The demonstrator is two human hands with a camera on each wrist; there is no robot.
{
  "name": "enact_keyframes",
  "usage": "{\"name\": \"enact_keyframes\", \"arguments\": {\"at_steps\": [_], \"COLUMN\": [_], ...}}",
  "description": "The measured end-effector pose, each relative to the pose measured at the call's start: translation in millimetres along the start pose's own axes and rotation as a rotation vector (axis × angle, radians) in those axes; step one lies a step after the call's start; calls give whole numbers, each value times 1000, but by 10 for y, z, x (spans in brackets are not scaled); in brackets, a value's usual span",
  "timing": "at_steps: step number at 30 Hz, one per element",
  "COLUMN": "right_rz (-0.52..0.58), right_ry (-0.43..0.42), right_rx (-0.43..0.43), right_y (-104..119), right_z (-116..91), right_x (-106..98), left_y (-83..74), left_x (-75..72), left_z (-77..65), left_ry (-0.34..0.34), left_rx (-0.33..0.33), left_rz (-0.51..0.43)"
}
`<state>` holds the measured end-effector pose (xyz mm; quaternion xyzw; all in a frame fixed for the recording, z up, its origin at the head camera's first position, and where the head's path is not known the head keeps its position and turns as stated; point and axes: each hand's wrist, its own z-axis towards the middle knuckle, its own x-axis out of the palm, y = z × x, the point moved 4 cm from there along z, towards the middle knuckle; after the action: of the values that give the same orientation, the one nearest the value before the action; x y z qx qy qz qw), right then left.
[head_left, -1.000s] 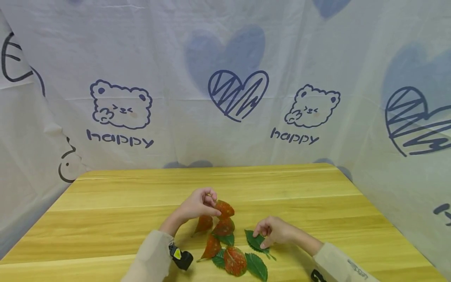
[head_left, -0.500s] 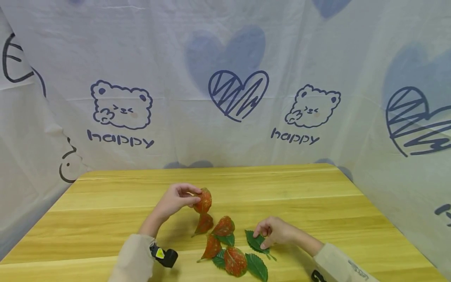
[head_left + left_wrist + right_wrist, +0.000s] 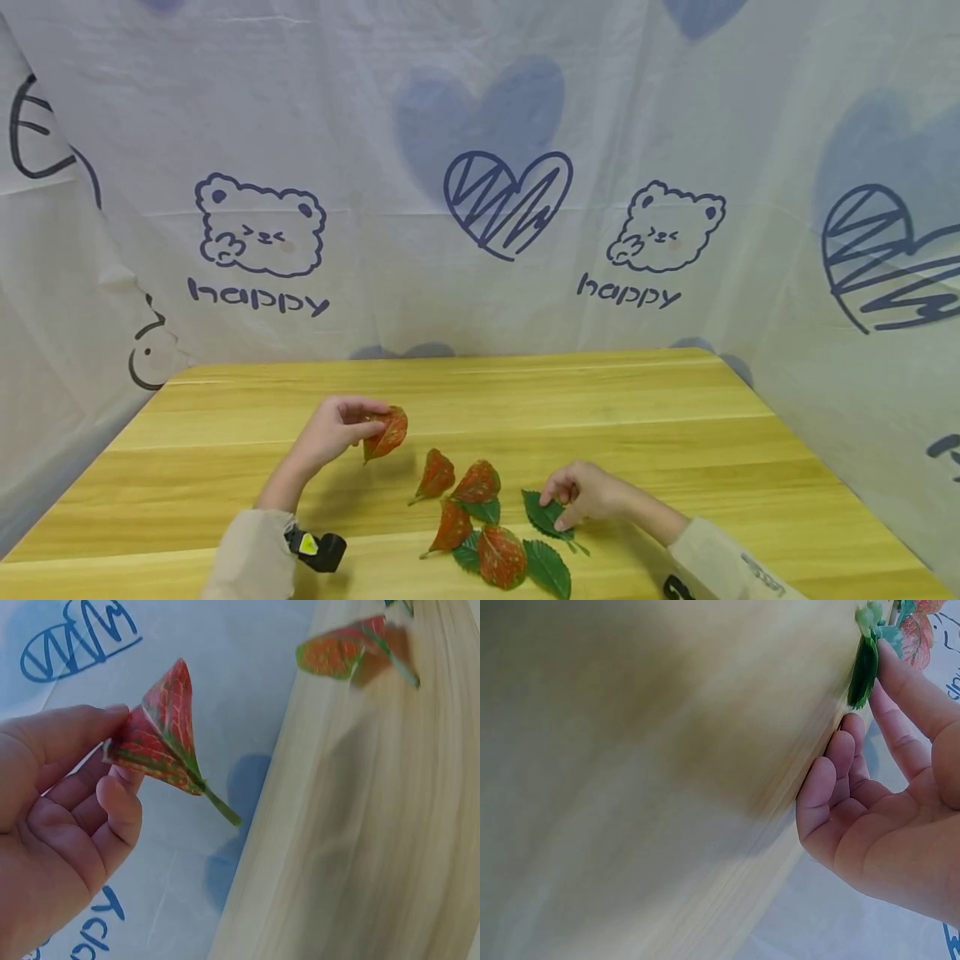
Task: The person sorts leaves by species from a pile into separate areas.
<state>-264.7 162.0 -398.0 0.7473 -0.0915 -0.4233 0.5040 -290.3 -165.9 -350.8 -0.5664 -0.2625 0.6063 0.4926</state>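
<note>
My left hand (image 3: 333, 429) pinches a red leaf (image 3: 390, 433) by its edge, above the left middle of the table. In the left wrist view that leaf (image 3: 166, 735) is folded along its midrib, its green stem pointing away from the fingers. My right hand (image 3: 588, 496) has its thumb and forefinger on a green leaf (image 3: 542, 515) low on the table, the other fingers curled. Two stems stick out there, so a second leaf may lie under it. In the right wrist view the green leaf (image 3: 864, 671) appears edge-on at the thumb tip.
Between the hands lie several leaves on the wooden table (image 3: 637, 400): a lone red leaf (image 3: 435, 475), a red leaf (image 3: 478, 482) over a green one, and a front group with a speckled red leaf (image 3: 501, 557) and a green leaf (image 3: 547, 567). A printed cloth (image 3: 360, 250) hangs behind.
My left hand has lifted the red leaf off the pile and carried it left, away from the other leaves. The right hand has stayed in place on the green leaf.
</note>
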Motion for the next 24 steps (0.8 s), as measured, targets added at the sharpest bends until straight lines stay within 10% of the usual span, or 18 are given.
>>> {"name": "enact_keyframes", "arguments": {"at_steps": [24], "right_rz": [-3], "right_ry": [-17], "right_rx": [25], "right_y": [-3], "right_z": [-1], "right_x": [0], "left_y": [346], "left_x": [-152], "left_z": [-72], "left_ry": [4], "left_rx": [-232], "left_rz": [93]}}
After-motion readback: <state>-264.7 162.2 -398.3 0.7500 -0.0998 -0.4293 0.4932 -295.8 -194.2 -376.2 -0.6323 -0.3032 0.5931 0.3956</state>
